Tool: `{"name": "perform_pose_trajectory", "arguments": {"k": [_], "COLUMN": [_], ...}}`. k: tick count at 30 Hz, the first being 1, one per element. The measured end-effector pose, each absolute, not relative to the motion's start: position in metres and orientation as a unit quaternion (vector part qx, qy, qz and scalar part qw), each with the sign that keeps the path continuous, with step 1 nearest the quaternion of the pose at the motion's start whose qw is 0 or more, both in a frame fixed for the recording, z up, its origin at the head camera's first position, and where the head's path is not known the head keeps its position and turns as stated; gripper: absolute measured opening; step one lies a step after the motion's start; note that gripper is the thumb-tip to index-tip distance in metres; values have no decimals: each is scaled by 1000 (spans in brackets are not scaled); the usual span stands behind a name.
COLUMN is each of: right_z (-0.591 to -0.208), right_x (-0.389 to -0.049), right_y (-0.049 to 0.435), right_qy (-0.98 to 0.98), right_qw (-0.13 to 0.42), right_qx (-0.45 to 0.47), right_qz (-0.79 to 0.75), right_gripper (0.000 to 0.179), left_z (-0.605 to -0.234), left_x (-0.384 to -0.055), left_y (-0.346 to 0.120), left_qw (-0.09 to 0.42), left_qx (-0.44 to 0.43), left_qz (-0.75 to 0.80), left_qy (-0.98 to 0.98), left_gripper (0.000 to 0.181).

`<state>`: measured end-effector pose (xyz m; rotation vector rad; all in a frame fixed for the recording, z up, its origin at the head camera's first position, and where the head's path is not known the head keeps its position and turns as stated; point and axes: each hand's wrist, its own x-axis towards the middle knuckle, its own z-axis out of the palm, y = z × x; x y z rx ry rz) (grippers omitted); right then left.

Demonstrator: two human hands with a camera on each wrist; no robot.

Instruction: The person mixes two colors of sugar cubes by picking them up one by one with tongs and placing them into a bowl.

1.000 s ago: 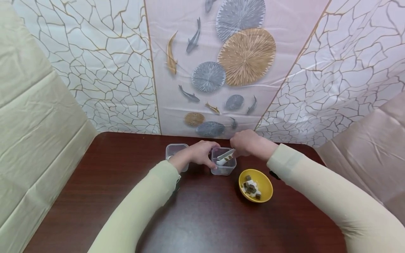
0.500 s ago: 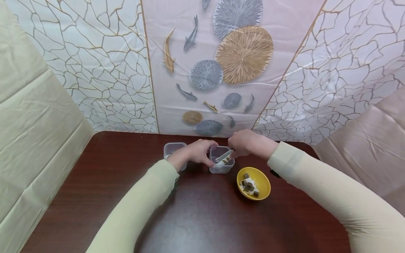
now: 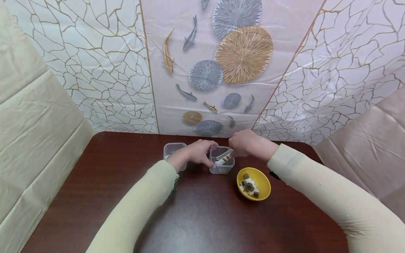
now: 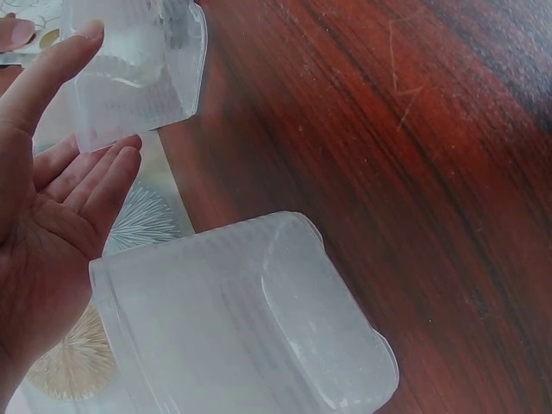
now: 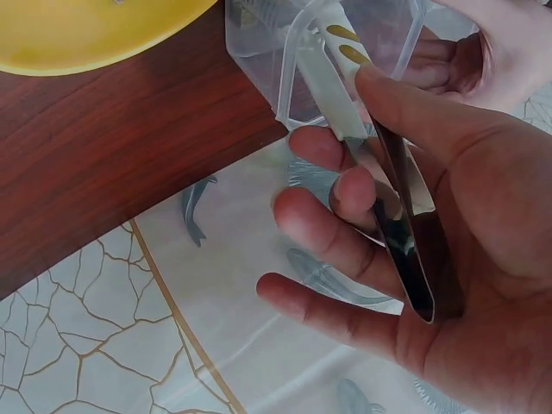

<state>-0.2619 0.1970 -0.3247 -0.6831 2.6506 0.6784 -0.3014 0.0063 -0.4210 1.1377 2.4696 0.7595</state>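
A clear plastic container (image 3: pixel 220 170) stands near the table's back edge. My left hand (image 3: pixel 198 151) steadies it from the left, thumb on its near side and fingers on the far side, as the left wrist view shows. Metal tongs (image 5: pixel 398 246) with pale tips, one marked with olive ovals, lie in my right hand (image 3: pixel 244 142), gripped between thumb and fingers. Their tips reach down into the container over its right side. What lies between the tips is hard to make out. A yellow bowl (image 3: pixel 265 184) with dark brown cubes and white pieces sits nearer, to the right.
A second clear container (image 3: pixel 171 148) stands to the left, partly behind my left forearm; it looms large in the left wrist view. The dark reddish wooden table (image 3: pixel 202 218) ends at a patterned cloth backdrop (image 3: pixel 120 88).
The tongs' tips have shifted slightly inside the container. Both hands, the container and the bowl keep their places; the head view tipped a little between the first two frames.
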Motion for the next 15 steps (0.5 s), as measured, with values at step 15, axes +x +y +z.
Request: {"name": "perform_pose_trajectory", "arguments": {"k": [15], "right_z": [-320], "right_x": [-259], "right_y": [199], "right_qy": [929], "right_qw": [166], "right_qx": [-254], "right_qz": [213], "right_gripper": [33], "left_z": [-421], "left_x": [-303], "left_y": [7], "left_qw": [144], "left_qx": [411], "left_qz": [255], "left_qy": [863], "left_gripper": [80]}}
